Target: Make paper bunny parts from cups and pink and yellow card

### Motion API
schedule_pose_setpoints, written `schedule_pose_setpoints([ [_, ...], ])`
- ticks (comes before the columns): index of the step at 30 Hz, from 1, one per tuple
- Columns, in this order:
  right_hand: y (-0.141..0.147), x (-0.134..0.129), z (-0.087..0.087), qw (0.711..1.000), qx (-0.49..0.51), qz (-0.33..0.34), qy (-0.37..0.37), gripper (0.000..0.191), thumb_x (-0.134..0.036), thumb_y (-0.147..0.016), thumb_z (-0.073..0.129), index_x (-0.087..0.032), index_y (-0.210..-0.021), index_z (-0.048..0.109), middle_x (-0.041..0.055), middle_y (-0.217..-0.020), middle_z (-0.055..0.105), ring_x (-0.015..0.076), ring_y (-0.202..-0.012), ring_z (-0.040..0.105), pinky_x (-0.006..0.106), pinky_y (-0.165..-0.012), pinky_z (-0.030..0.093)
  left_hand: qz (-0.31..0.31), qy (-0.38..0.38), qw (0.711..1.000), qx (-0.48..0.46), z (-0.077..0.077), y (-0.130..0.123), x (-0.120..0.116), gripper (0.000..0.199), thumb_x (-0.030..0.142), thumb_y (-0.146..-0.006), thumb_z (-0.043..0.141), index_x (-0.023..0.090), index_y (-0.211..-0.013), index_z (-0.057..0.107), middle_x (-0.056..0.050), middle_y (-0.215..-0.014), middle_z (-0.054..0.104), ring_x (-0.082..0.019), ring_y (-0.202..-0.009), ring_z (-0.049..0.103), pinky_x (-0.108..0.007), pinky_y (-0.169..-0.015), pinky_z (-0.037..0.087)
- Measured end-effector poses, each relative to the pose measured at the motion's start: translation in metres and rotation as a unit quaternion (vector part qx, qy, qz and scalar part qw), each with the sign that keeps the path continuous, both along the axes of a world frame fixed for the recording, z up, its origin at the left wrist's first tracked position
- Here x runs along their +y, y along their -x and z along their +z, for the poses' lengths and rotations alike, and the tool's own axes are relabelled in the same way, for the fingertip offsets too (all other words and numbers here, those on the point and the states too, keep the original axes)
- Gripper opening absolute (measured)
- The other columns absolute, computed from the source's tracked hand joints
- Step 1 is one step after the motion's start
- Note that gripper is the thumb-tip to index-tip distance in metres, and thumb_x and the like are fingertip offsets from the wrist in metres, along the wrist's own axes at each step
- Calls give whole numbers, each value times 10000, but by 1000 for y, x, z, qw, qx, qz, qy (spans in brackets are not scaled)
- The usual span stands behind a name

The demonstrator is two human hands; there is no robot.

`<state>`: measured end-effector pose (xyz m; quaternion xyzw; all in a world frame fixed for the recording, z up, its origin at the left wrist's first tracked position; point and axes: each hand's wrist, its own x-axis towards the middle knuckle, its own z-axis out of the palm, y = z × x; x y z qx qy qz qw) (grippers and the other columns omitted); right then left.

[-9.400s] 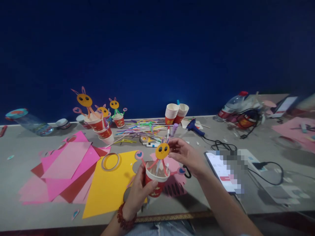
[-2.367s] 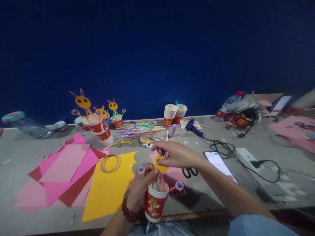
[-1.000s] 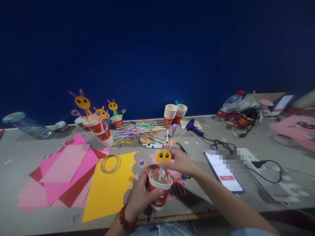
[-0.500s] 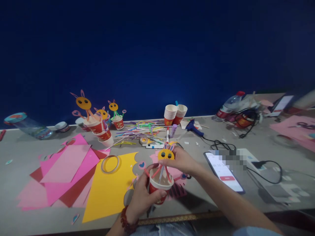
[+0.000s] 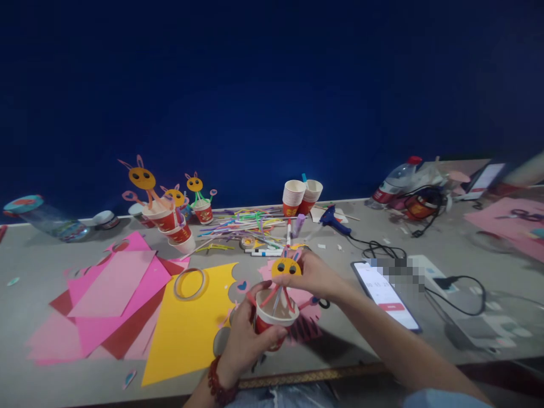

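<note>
My left hand [image 5: 249,335] is wrapped round a red and white paper cup [image 5: 272,334] near the table's front edge. Above the cup's mouth, my right hand [image 5: 308,276] pinches a round yellow paper face [image 5: 285,266] with dark googly eyes and pink ears. Red pipe cleaner limbs run from the cup's rim area up to the face, and a pale stick [image 5: 278,298] stands inside the cup. A pink paper hand with a blue heart [image 5: 242,286] sticks out to the left. Pink cut paper [image 5: 304,328] lies behind the cup.
Finished cup figures [image 5: 161,211] stand at back left. Pink sheets [image 5: 113,283], yellow paper [image 5: 187,334] and a tape roll [image 5: 190,284] lie left. Pipe cleaners [image 5: 242,224], stacked cups [image 5: 294,195] and a blue glue gun [image 5: 334,220] sit behind. A phone [image 5: 385,294] lies right.
The cup and the yellow face have shifted very slightly left in the view. Both hands keep the same hold.
</note>
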<state>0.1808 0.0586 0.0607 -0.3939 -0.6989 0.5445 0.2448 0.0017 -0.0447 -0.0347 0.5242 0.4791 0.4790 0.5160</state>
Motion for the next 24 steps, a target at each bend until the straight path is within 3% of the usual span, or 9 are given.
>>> schedule_pose_setpoints([
  [3, -1, 0, 1, 999, 0, 11, 48, 288, -439, -727, 767, -184, -774, 641, -25, -692, 612, 140, -633, 548, 230, -582, 436, 4, -5, 1000, -6, -3, 1, -1, 789, 412, -703, 804, 182, -1383, 477, -141, -1393, 574, -333, -1276, 549, -437, -1071, 444],
  [11, -1, 2, 0, 999, 2, 12, 29, 293, -439, -734, 761, -183, -724, 620, -28, -656, 583, 137, -605, 528, 235, -558, 419, -1, 17, 999, -48, 6, -2, 0, 797, 418, -660, 822, 176, -1346, 497, -140, -1363, 596, -338, -1271, 550, -436, -1066, 448],
  [18, -3, 3, 8, 994, 44, 29, 91, 330, -454, -723, 783, -186, -801, 605, -25, -703, 608, 130, -623, 539, 230, -581, 428, -19, 24, 997, -64, 11, -3, 1, 783, 420, -670, 815, 191, -1349, 500, -132, -1368, 603, -327, -1279, 551, -424, -1067, 452],
  [24, -1, 3, -1, 1000, -12, 8, 11, 252, -401, -778, 720, -177, -724, 618, -31, -658, 575, 131, -608, 522, 229, -576, 405, -4, 19, 999, -39, 11, -5, 1, 770, 414, -666, 814, 187, -1336, 509, -131, -1363, 606, -330, -1269, 557, -442, -1073, 443],
])
